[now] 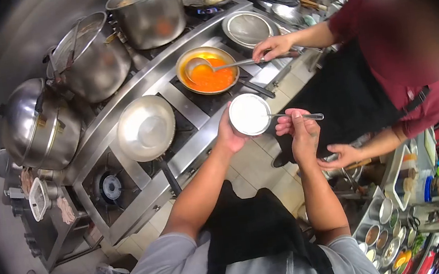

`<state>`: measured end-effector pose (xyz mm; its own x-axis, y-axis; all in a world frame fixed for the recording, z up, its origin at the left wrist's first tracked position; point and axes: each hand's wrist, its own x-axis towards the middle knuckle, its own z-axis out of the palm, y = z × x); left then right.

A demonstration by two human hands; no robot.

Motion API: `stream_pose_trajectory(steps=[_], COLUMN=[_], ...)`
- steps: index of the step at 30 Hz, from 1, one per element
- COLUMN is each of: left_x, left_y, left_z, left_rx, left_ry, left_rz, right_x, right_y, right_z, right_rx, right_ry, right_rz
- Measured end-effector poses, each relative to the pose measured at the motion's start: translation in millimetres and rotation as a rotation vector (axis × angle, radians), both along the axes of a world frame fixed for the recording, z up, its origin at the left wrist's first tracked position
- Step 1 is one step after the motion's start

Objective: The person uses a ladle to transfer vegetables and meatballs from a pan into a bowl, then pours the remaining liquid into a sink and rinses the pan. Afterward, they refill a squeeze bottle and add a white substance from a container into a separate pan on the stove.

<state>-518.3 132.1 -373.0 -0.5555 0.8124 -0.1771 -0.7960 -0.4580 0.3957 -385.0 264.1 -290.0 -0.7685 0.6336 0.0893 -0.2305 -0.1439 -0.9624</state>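
Observation:
My left hand point(230, 134) is wrapped round a round white-filled container point(249, 114), held up in front of the stove. The handle of a metal spoon point(304, 116) is pinched in my right hand point(299, 132); its far end reaches into the white contents, where its bowl is hidden. Beyond the container, a pan point(205, 51) of orange sauce point(215, 80) sits on the stove. A co-worker's hand point(272, 47) is on the handle of a ladle point(199, 69) that rests in the sauce. An empty pan point(146, 128) stands to the left.
Large steel pots point(147, 20) line the back of the stove. A bare burner point(112, 187) is at the left. A co-worker in a black apron point(334, 90) stands at the right, one hand point(342, 156) low near mine. Ingredient containers point(372, 235) fill the lower right counter.

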Motion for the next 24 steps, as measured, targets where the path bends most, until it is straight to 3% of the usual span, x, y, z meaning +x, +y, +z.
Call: stream_pose_trajectory(steps=[16, 24], left_x=[-112.9, -160.4], left_y=[-17.2, -3.7], left_z=[-17.1, -25.5], left_rx=[-0.119, -0.095], left_ry=[-0.079, -0.111], left_rz=[0.302, 0.453], right_x=[-183.0, -261.4], right_y=[17.4, 62.4], right_z=[-17.5, -8.0], right_rx=[-0.264, -0.257], right_ry=[-0.04, 0.015], right_rz=[0.259, 0.359])
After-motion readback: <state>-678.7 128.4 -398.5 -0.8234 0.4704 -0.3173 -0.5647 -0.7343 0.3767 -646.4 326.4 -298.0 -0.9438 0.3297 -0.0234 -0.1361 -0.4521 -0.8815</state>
